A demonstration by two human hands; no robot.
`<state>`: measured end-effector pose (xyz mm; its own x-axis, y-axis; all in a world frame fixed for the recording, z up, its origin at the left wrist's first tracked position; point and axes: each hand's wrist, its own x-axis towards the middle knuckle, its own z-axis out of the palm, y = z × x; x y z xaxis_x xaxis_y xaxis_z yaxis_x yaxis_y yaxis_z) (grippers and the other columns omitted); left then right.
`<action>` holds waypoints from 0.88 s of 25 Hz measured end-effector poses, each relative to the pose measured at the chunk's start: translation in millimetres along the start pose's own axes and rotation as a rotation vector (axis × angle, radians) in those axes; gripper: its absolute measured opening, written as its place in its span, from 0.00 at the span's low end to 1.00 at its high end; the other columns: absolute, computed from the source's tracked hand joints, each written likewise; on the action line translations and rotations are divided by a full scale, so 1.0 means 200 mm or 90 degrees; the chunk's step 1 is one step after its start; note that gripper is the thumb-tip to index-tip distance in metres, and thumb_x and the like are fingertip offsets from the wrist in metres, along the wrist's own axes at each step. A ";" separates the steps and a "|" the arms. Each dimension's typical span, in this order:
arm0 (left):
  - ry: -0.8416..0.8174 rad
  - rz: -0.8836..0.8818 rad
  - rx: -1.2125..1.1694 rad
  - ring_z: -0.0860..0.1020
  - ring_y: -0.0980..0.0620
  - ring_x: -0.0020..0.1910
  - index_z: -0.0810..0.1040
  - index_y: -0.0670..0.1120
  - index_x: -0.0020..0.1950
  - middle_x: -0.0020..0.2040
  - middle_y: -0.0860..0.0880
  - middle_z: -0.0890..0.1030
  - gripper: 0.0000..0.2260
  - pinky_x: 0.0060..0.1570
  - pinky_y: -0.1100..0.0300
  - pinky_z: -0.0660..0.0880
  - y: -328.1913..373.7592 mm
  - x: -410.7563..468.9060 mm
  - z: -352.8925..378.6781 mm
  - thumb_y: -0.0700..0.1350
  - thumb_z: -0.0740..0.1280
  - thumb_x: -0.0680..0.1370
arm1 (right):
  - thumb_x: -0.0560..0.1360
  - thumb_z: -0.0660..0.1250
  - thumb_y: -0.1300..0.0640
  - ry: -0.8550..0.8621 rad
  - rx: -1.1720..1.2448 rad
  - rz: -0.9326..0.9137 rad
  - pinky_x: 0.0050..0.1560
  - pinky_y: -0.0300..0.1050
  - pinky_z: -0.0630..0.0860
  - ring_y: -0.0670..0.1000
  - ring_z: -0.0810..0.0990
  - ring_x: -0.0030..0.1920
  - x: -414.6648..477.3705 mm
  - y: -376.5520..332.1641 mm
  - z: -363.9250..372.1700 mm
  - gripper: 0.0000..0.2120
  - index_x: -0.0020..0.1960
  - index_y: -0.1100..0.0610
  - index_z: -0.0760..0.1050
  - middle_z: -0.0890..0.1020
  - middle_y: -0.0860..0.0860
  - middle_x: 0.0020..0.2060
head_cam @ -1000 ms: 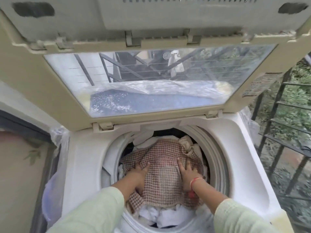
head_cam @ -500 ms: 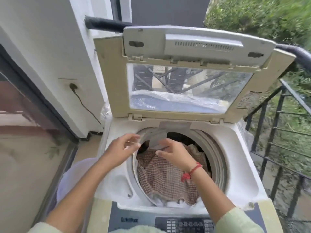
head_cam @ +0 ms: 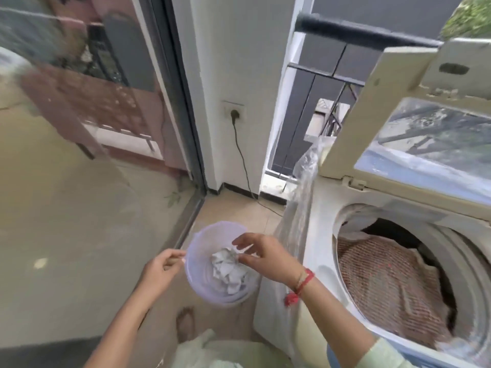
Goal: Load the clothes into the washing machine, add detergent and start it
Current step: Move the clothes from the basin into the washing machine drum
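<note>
My left hand (head_cam: 162, 270) grips the tub's (head_cam: 202, 285) rim. My right hand (head_cam: 265, 257), fingers apart, hovers over the cloth (head_cam: 225, 272) inside, beside the washer (head_cam: 321, 221).

Left hand (head_cam: 159, 272) grips tub (head_cam: 197, 284); right hand (head_cam: 265, 257) above cloth (head_cam: 228, 269).

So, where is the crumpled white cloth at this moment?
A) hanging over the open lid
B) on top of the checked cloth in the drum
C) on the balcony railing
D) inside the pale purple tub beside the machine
D: the white cloth lies crumpled inside the pale purple tub, just under the right hand; the checked cloth lies in the drum.
</note>
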<state>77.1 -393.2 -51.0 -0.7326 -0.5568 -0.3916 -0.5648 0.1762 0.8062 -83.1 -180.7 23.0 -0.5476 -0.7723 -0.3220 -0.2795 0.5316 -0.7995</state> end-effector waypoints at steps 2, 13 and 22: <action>-0.014 -0.033 0.005 0.79 0.49 0.43 0.79 0.52 0.42 0.41 0.53 0.82 0.10 0.39 0.76 0.71 -0.14 0.15 -0.14 0.35 0.69 0.74 | 0.74 0.68 0.57 -0.007 0.009 0.041 0.55 0.40 0.76 0.47 0.80 0.50 0.21 -0.05 0.17 0.12 0.58 0.55 0.77 0.81 0.49 0.53; -0.210 -0.169 0.171 0.77 0.50 0.45 0.79 0.41 0.55 0.49 0.42 0.82 0.08 0.40 0.65 0.68 -0.70 0.97 -0.13 0.40 0.66 0.76 | 0.72 0.70 0.61 0.017 0.032 0.422 0.57 0.48 0.74 0.58 0.79 0.54 0.92 0.60 0.79 0.15 0.58 0.61 0.76 0.80 0.57 0.55; -0.322 -0.099 0.184 0.75 0.51 0.59 0.74 0.47 0.62 0.60 0.48 0.75 0.14 0.57 0.60 0.69 -1.40 1.46 0.73 0.44 0.64 0.77 | 0.70 0.72 0.57 0.015 -0.048 0.518 0.64 0.47 0.67 0.58 0.70 0.65 1.46 1.92 1.35 0.35 0.72 0.59 0.61 0.69 0.60 0.67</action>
<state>-33.6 -486.3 -455.2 -0.6824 -0.1507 -0.7153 -0.7087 0.3763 0.5968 -137.9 -297.1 -514.5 -0.6181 -0.1276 -0.7757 0.1607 0.9454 -0.2836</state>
